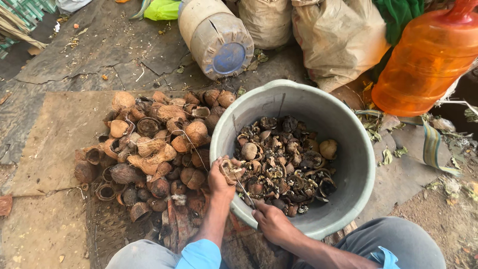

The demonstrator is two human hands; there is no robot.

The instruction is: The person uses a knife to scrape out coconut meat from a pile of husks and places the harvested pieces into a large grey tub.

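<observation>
My left hand (219, 180) grips a small husked nut shell (231, 170) over the near rim of a grey-green plastic bucket (348, 127). My right hand (271, 222) holds a thin metal blade (246, 193) whose tip reaches up to the shell. The bucket is part full of dark scooped kernels and shell bits (286, 162). To the left of the bucket lies a heap of brown fibrous shells and halves (152, 149) on the ground.
An orange water jug (428, 60) stands at the back right. A tan drum with a blue cap (219, 37) lies on its side at the back, beside stuffed sacks (333, 35). Flat brown mats (55, 144) cover the ground; my knees frame the bottom.
</observation>
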